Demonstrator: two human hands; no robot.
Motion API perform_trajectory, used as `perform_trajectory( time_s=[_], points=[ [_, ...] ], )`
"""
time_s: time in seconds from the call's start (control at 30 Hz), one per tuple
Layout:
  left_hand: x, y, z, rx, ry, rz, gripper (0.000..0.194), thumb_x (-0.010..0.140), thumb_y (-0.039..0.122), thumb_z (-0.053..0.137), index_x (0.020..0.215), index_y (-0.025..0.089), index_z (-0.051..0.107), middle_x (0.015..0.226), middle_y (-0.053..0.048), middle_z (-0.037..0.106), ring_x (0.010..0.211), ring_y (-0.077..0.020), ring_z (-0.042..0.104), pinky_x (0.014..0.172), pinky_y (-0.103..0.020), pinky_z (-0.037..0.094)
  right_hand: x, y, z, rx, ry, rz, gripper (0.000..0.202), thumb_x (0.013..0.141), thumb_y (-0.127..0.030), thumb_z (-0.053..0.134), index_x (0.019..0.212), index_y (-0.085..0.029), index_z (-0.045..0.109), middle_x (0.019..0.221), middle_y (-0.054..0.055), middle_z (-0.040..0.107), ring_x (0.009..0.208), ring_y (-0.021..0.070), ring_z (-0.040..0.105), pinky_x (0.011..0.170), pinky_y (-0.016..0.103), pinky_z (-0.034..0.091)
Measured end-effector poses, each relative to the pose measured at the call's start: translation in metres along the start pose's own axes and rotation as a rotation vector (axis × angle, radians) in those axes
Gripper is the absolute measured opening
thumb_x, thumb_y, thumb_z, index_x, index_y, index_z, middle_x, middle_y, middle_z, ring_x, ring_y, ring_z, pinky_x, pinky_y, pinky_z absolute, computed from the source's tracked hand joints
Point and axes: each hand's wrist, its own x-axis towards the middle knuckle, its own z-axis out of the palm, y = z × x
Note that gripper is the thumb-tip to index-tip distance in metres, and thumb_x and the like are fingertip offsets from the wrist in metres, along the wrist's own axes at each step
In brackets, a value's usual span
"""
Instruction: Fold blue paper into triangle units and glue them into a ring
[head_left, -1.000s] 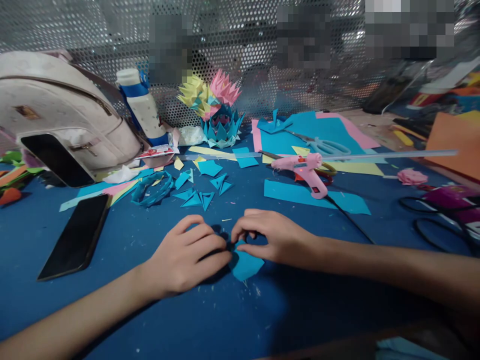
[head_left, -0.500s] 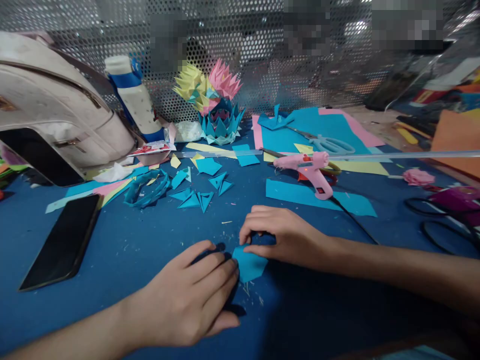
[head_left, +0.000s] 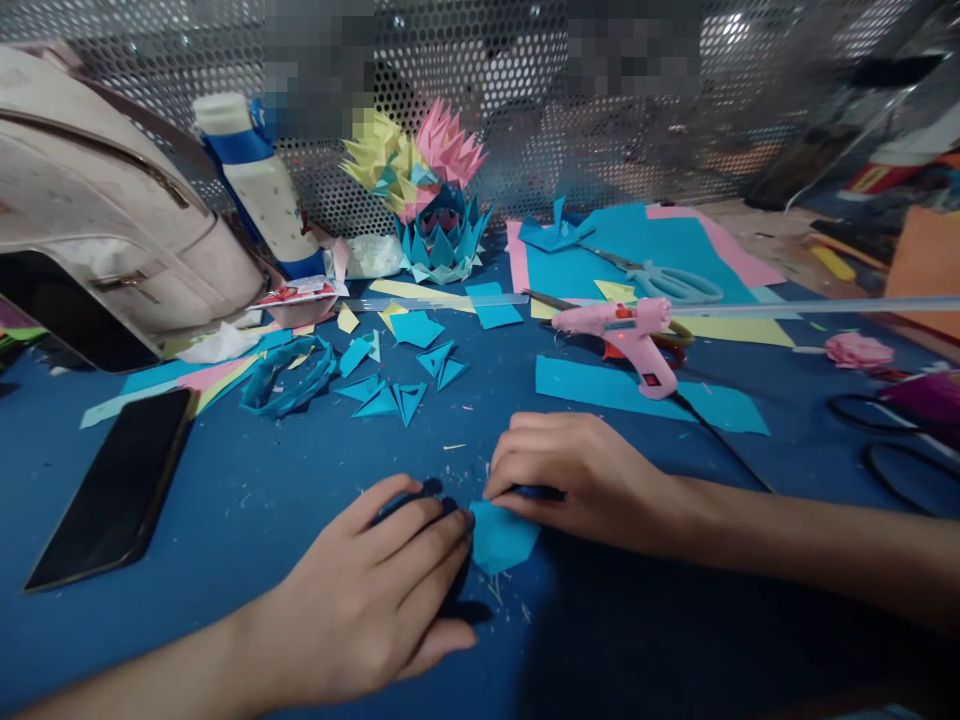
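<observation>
A small blue paper piece [head_left: 504, 540] lies on the blue tabletop between my hands. My right hand [head_left: 574, 480] pinches its upper edge between thumb and fingertips. Palm down, my left hand [head_left: 397, 585] rests on the table with fingers apart, its fingertips at the paper's left edge. Beyond them lie folded blue paper points [head_left: 386, 398] and a twisted blue paper ring [head_left: 289, 375]. A pink glue gun [head_left: 634, 340] lies past my right hand, over a blue paper strip [head_left: 705, 402].
Folded paper flowers [head_left: 442, 235] stand before a perforated metal panel. On the left are a phone [head_left: 112, 490], a bottle [head_left: 270, 200] and a pale backpack [head_left: 112, 190]. Light blue scissors [head_left: 679, 283] lie on paper sheets. The glue gun's cord [head_left: 724, 445] runs behind my right forearm.
My right hand's thumb and fingertips have closed together on the paper's upper edge. The view has shifted slightly; my left hand stays beside the paper.
</observation>
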Motion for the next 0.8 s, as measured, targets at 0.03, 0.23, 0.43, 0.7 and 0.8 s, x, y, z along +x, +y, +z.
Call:
perform_trajectory(
  time_s=[0.03, 0.23, 0.43, 0.7, 0.8],
  points=[
    [0.000, 0.000, 0.000, -0.002, -0.003, -0.001, 0.047, 0.107, 0.041, 0.037, 0.111, 0.008, 0.070, 0.114, -0.008, 0.074, 0.103, -0.0235, 0.064, 0.115, -0.042, 0.026, 0.000, 0.000, 0.000, -0.001, 0.004, -0.002, 0.011, 0.095, -0.028, 0.062, 0.093, -0.023, 0.071, 0.089, -0.001, 0.071, 0.084, 0.0145, 0.058, 0.073, 0.026, 0.040],
    [-0.001, 0.000, 0.000, 0.010, -0.026, -0.004, 0.047, 0.106, 0.042, 0.037, 0.114, 0.010, 0.069, 0.119, -0.008, 0.072, 0.106, -0.0243, 0.063, 0.114, -0.044, 0.026, 0.000, -0.001, 0.000, -0.028, 0.001, 0.002, 0.010, 0.095, -0.026, 0.062, 0.090, -0.022, 0.071, 0.085, -0.001, 0.070, 0.081, 0.0148, 0.056, 0.070, 0.026, 0.038],
    [0.001, -0.002, 0.000, 0.025, -0.073, -0.010, 0.045, 0.106, 0.045, 0.036, 0.113, 0.013, 0.068, 0.130, -0.009, 0.066, 0.113, -0.0249, 0.059, 0.111, -0.044, 0.029, 0.000, -0.002, -0.003, -0.109, 0.003, -0.075, 0.017, 0.097, -0.023, 0.057, 0.085, -0.020, 0.069, 0.080, 0.001, 0.065, 0.079, 0.0159, 0.049, 0.067, 0.028, 0.035],
    [0.000, -0.002, 0.001, 0.003, -0.084, -0.008, 0.045, 0.106, 0.044, 0.038, 0.115, 0.011, 0.067, 0.130, -0.012, 0.066, 0.114, -0.0270, 0.059, 0.111, -0.046, 0.028, 0.005, 0.006, -0.010, -0.363, -0.074, -0.375, 0.032, 0.104, -0.024, 0.040, 0.082, -0.017, 0.062, 0.086, 0.004, 0.063, 0.076, 0.0180, 0.043, 0.064, 0.033, 0.031],
    [-0.001, -0.002, 0.001, -0.002, -0.089, -0.010, 0.045, 0.105, 0.045, 0.039, 0.116, 0.011, 0.067, 0.131, -0.011, 0.066, 0.115, -0.0269, 0.059, 0.112, -0.046, 0.026, 0.008, 0.007, -0.010, -0.445, -0.078, -0.430, 0.035, 0.104, -0.019, 0.037, 0.080, -0.017, 0.061, 0.084, 0.004, 0.062, 0.074, 0.0178, 0.044, 0.063, 0.034, 0.029]
  ],
)
